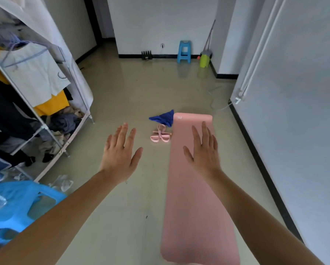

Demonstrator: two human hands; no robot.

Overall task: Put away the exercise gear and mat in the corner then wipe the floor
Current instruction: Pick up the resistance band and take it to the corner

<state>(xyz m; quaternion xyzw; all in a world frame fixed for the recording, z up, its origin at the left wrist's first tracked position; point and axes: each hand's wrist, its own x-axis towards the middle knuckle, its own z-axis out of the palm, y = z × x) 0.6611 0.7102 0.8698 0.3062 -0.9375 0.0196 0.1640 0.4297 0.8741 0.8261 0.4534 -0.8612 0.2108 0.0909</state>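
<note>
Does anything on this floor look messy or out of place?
Yes. A blue cloth lies crumpled by the pink mat's far end, a pink resistance band is tangled beside it, and clear plastic litter sits near the clothes rack.

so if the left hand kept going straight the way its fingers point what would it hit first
Probably nothing soon: the left hand points up the bare floor, left of the pink resistance band. Depth is unclear.

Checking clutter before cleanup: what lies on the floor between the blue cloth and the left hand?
In the head view, only the pink resistance band lies between the blue cloth and the left hand; otherwise bare floor.
</note>
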